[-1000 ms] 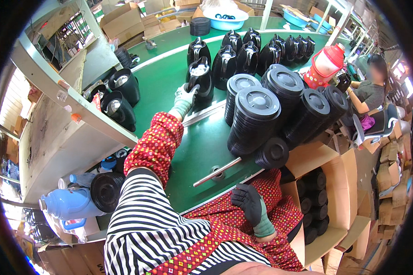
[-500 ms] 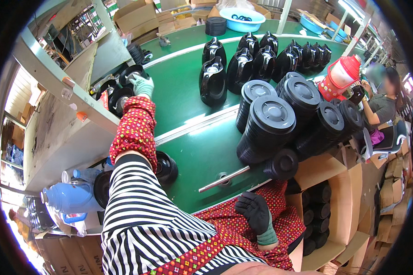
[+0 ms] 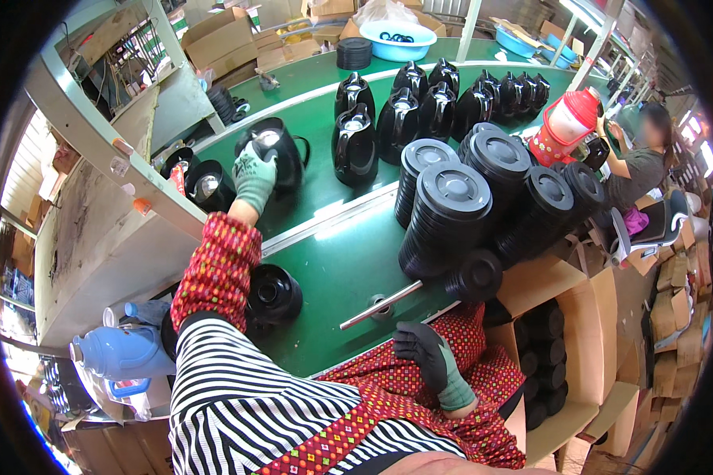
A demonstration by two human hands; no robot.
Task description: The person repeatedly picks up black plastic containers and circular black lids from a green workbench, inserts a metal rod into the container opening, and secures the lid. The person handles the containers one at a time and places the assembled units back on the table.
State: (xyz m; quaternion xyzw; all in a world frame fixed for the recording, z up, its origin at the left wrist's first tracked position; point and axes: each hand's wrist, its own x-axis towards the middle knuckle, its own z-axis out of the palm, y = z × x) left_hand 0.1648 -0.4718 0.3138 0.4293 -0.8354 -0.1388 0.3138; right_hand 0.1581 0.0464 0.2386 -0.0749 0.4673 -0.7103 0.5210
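Observation:
My left hand [image 3: 255,176], in a pale green glove, grips a glossy black jug [image 3: 287,155] above the left end of the green bench. The jug is tilted, its handle pointing right and its shiny metal inside showing; my fingertips are partly hidden against it. More black jugs [image 3: 209,185] sit just left, beside the grey post. My right hand [image 3: 434,360], its glove dark on the fingers, hangs above my lap near the bench edge. Its fingers are loosely extended with nothing in them. Several upright black jugs [image 3: 355,146] stand in rows across the bench.
Tall stacks of black round lids [image 3: 454,194] stand right of centre, by a metal rod [image 3: 382,305]. A black round part [image 3: 274,294] is near my left forearm. An open carton [image 3: 602,340] holds black pieces at right. A co-worker [image 3: 640,170] sits beyond a red-and-white container [image 3: 566,123].
My left hand has taken a black jug from the group by the post and brought it right and up over the bench. My right hand has shifted slightly left, its fingers straighter.

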